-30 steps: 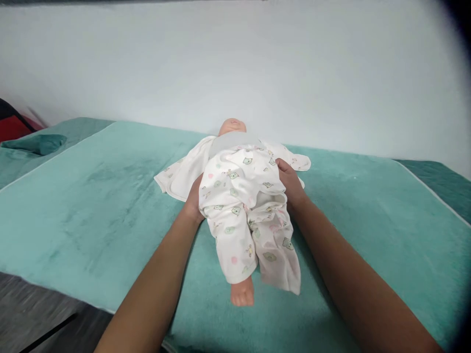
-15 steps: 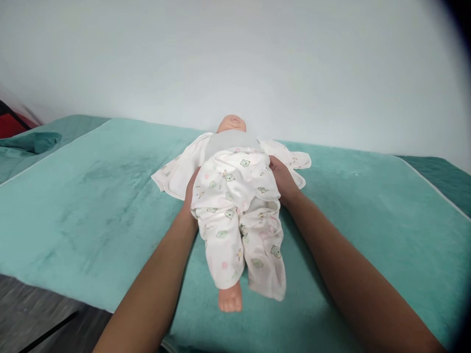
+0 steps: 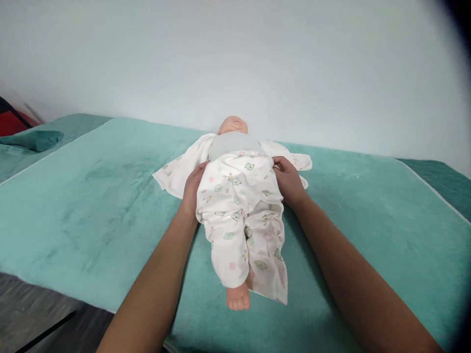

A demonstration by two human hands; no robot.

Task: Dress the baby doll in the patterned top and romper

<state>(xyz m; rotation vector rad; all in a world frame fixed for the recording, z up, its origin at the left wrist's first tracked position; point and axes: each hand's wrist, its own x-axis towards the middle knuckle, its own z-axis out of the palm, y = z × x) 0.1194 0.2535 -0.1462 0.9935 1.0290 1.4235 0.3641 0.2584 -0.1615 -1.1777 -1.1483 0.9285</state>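
Note:
A baby doll (image 3: 232, 125) lies on its back on a teal towel (image 3: 91, 196), head toward the wall. It wears white printed trousers (image 3: 239, 211) and a grey band across the chest. One bare foot (image 3: 238, 297) pokes out of the left trouser leg. My left hand (image 3: 193, 184) grips the trousers' waist on the doll's left side. On the opposite side my right hand (image 3: 287, 179) holds the same waistband. A white printed top (image 3: 176, 169) lies spread open under the doll.
A white wall rises just behind the doll. A folded dark green cloth (image 3: 31, 139) and something red (image 3: 13, 122) lie at the far left. The towel's front edge drops to a dark floor (image 3: 33, 318) at the lower left.
Both hands have slid the trousers' waist up the doll's body toward its chest. The doll shifted slightly on the towel.

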